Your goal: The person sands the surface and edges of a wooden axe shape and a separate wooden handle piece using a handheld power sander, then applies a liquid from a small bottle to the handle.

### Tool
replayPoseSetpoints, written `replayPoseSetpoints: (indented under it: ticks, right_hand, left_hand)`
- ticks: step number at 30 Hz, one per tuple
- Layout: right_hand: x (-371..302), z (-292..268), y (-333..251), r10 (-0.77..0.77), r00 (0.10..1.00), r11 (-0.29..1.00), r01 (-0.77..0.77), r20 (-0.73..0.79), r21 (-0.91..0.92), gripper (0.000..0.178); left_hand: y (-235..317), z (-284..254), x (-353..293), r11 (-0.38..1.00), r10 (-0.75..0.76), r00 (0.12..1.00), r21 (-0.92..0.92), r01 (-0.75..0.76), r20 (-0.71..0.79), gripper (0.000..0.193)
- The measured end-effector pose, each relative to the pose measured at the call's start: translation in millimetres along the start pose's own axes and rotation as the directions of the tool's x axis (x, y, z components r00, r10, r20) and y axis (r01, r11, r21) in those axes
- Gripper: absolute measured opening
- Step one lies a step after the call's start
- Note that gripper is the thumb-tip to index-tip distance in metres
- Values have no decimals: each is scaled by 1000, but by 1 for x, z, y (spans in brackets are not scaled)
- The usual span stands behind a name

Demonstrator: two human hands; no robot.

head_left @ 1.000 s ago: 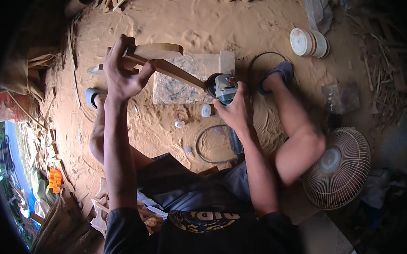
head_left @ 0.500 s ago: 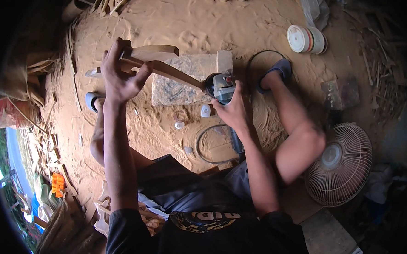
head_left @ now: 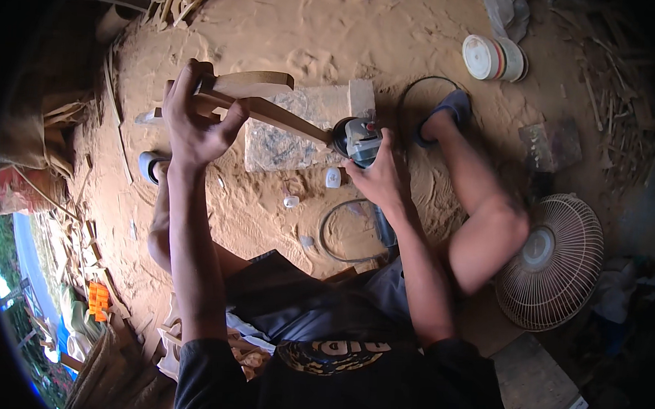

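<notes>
My left hand [head_left: 198, 120] is closed around a forked piece of wood [head_left: 287, 119], whose two arms spread out to the right of the fingers. In my right hand [head_left: 382, 174] is an angle grinder [head_left: 362, 141], gripped by its body. The grinder's dark round disc [head_left: 341, 136] meets the tip of the wood's longer, lower arm. Below them a worn block [head_left: 271, 146] lies on the sandy ground, with a smaller wooden block [head_left: 361, 99] at its far right corner. The part of the wood inside my left palm is hidden.
A round fan [head_left: 550, 262] stands beside my right knee. The grinder's black cable [head_left: 322, 230] loops over the dust-covered ground [head_left: 267, 223]. Small white pieces [head_left: 332, 177] lie near the block. A white bucket [head_left: 491, 59] is at far right, and wood scraps [head_left: 182, 1] are piled at the back.
The whole view has shifted slightly. My left hand keeps its hold on the wood, and the grinder stays at the lower arm's tip.
</notes>
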State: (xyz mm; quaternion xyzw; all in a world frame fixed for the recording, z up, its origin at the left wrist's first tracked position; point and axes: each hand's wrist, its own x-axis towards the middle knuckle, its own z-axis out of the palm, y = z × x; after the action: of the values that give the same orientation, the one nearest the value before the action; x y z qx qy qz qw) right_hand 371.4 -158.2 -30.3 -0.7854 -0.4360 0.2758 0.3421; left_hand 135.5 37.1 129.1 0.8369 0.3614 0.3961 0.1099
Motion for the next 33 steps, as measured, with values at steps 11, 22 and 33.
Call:
replayPoseSetpoints:
  ticks: [11, 22, 33]
  right_hand:
    - [-1, -1, 23, -7, 998, 997, 1, -67, -82, 104]
    - [-5, -28, 0, 80, 996, 989, -83, 32, 118, 103]
    - [9, 0, 0, -1, 997, 996, -6, 80, 90, 107]
  left_hand:
    - [-24, 14, -2, 1000, -7, 1000, 1, 7, -11, 70]
    - [-99, 38, -70, 723, -690, 640, -279, 632, -339, 83]
    - [-108, 47, -67, 681, -686, 537, -172, 712, -490, 80]
